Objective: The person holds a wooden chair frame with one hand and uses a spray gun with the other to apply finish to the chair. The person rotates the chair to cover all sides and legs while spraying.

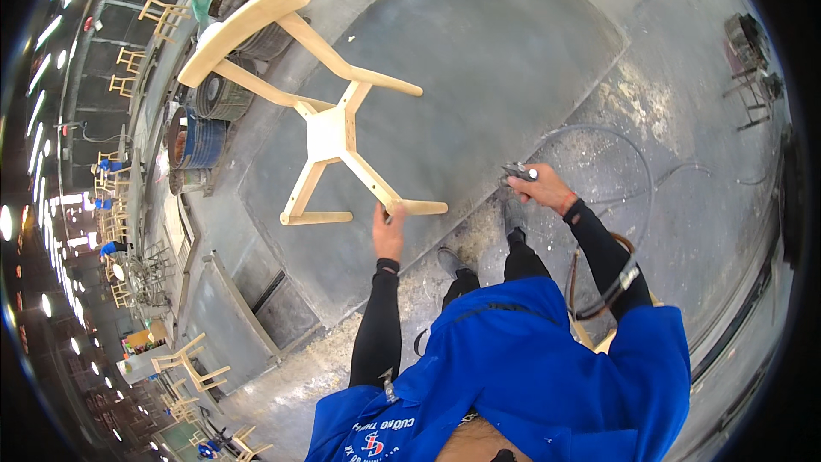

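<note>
A pale, unpainted wooden chair frame (pixel 248 30) stands on the grey floor sheet ahead of me, its curved back rail toward the upper left. At its near corner, my left hand (pixel 389 235) is closed on the frame where a leg meets a rail. My right hand (pixel 547 190) grips a small dark spray gun (pixel 518 173) to the right of the chair, its nozzle pointing left and apart from the wood. Part of the gun's grip is hidden by my fingers.
A grey hose (pixel 646 158) loops across the floor at right. Metal drums, one blue (pixel 198 139), stand beyond the chair at left. Several wooden chairs (pixel 192 364) and people in blue (pixel 109 248) are farther left. A dark stand (pixel 753 94) is at far right.
</note>
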The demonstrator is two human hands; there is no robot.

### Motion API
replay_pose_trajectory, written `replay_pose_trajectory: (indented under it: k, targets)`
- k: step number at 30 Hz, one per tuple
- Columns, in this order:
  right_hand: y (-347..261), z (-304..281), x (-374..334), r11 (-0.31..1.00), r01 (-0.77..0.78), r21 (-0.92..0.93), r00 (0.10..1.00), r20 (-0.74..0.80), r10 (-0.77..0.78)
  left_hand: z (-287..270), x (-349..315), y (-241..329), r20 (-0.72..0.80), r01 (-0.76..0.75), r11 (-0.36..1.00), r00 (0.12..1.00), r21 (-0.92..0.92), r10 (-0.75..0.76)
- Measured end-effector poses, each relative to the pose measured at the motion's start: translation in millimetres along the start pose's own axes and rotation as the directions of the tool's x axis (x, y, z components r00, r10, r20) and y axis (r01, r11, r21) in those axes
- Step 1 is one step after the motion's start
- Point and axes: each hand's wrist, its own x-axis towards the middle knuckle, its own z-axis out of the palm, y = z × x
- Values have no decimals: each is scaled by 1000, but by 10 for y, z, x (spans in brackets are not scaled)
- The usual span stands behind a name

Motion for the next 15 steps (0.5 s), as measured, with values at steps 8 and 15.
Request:
replay_pose_trajectory:
  k: [8,15]
  targets:
    - [-892,-448,-839,973,-31,228,998,-38,40,455,170,121,-294,51,986,956,157,-2]
    - [-1288,-637,-1085,949,193,248,981,-65,-183,-1071,-267,321,22,81,981,997,-176,-78]
